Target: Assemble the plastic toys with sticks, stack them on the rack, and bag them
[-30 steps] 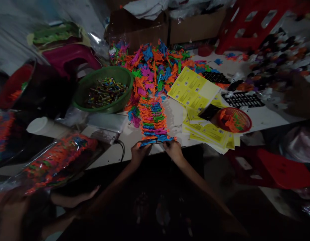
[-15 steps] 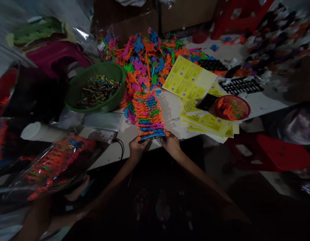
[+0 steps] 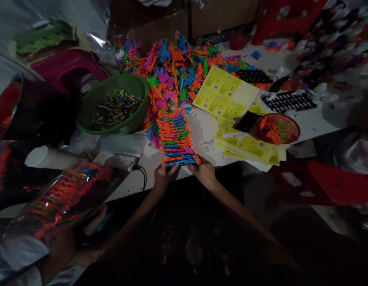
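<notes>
We lowered the near blue figures (image 3: 179, 162), and a co-worker's sleeve (image 3: 18, 254) came into view lower left.

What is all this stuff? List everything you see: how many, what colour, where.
Figure row: one, multicoloured, front centre
Loose figures: many, multicoloured, heaped behind the row
Basin: one, green, left
Small sticks: many, mixed colours, in the basin
Printed sheets: several, yellow, right
Basket: one, red, by the sheets
Grids: at least two, black, back right
Trinkets: many, mixed colours, far right
Boxes: at least two, brown, back
Stools: magenta left, red right
Bagged figures: many, mostly orange, front left
Table: one, white, centre
Co-worker's sleeve: pale, lower left
Left hand, right hand: bare, holding the row's near end
</notes>
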Available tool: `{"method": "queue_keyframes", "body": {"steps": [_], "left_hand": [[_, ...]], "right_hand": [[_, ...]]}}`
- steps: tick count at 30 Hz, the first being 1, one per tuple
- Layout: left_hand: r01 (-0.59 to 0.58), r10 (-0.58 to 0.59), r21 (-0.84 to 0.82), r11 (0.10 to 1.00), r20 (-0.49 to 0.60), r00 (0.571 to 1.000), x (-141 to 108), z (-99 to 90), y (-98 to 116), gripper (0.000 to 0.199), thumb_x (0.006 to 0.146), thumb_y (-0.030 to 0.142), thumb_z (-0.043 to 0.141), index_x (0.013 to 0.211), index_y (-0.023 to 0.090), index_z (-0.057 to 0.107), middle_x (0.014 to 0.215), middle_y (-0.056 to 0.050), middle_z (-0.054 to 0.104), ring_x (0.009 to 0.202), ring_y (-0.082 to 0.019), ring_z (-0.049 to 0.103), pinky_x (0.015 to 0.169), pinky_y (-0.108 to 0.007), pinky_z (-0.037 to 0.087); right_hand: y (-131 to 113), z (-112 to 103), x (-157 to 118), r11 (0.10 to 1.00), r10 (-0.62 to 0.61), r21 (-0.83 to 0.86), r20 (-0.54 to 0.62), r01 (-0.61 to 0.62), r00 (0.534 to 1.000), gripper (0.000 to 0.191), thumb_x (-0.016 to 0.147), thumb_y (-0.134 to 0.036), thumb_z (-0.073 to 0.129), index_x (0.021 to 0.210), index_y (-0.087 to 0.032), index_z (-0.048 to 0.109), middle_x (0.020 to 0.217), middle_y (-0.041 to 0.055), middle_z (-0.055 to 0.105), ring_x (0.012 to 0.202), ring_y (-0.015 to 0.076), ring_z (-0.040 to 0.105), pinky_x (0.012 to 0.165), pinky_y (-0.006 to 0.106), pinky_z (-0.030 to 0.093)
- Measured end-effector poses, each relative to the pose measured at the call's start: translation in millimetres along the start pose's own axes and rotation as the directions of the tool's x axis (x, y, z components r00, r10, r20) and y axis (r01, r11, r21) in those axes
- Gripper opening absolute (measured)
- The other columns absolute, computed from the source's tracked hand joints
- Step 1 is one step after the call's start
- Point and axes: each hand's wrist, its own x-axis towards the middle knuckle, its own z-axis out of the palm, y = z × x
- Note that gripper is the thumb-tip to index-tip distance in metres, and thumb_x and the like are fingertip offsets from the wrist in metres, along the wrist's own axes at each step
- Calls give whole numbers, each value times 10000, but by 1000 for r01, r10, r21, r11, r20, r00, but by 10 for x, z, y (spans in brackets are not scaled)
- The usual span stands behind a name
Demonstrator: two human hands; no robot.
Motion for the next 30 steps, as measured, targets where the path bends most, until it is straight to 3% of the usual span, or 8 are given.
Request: {"method": "queue_keyframes", "body": {"steps": [3,10,16,22,27,30], "left_hand": [[-79,77,78,994,21,997,-2,4,-6,186,678,362,642,753,200,695,807,-69,689,773,-202,630,757,-293,481],[-50,36,128,991,111,993,4,3,46,228,731,353,585,830,178,693,773,-69,680,691,-194,620,651,-269,462],[-81,71,136,987,77,994,8,9,92,188,725,336,597,806,198,696,760,-68,679,707,-193,618,649,-250,454],[-153,133,155,976,133,982,-1,35,59,249,789,346,508,846,176,681,793,-102,676,717,-209,623,671,-281,461],[-204,195,174,963,71,978,45,86,3,224,779,329,520,784,171,679,759,-99,673,709,-193,620,684,-273,458],[-206,192,193,959,87,978,53,79,-26,183,761,309,546,747,181,677,721,-78,670,668,-178,614,652,-261,459]], "right_hand": [[-7,24,3,1000,14,-23,32,-13,999,311,859,-341,391,988,-167,614,968,92,638,801,172,603,691,246,437],[-39,70,41,994,76,-93,130,-64,989,294,825,-290,415,999,-164,616,971,98,639,791,189,607,692,265,444],[-54,49,43,993,61,-103,99,-51,993,321,833,-284,391,1048,-173,602,1003,100,643,793,196,621,676,262,441],[-113,34,89,983,138,-133,98,-125,986,316,831,-300,411,1018,-168,629,885,107,680,790,209,640,657,250,435],[-182,-5,159,973,175,-174,120,-153,977,301,840,-312,419,949,-172,662,819,102,690,764,200,649,616,238,432],[-185,-8,142,975,149,-179,87,-132,985,297,846,-308,417,938,-173,666,819,100,689,753,190,651,604,234,432]]}}
